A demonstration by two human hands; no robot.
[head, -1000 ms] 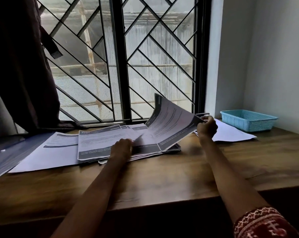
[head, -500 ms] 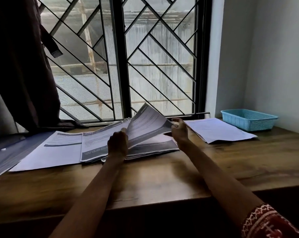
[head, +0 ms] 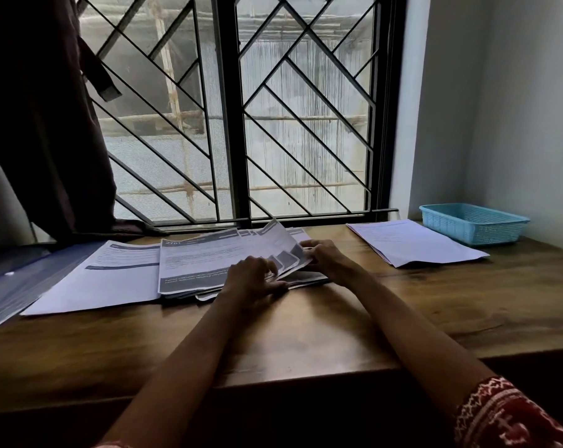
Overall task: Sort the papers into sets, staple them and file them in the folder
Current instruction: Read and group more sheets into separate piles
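A stack of printed papers [head: 196, 263] with grey header bands lies in the middle of the wooden desk [head: 306, 334] below the window. My left hand [head: 252, 276] rests on the stack's right part, fingers spread among fanned sheet corners. My right hand [head: 325, 255] pinches the right edge of a lifted sheet [head: 280, 240]. A single sheet [head: 112, 276] lies to the left of the stack. A blue folder [head: 12, 279] lies at the far left. Another set of papers [head: 412, 242] lies at the right.
A light blue plastic basket [head: 474, 223] stands in the back right corner against the wall. A dark curtain [head: 41, 118] hangs at the left over the barred window [head: 235, 124]. The desk's front edge runs just below my forearms.
My right hand has come back left from the right-hand papers to the stack. The sheet it held high a second ago is now lowered, almost flat on the stack. My left hand's fingers have spread.
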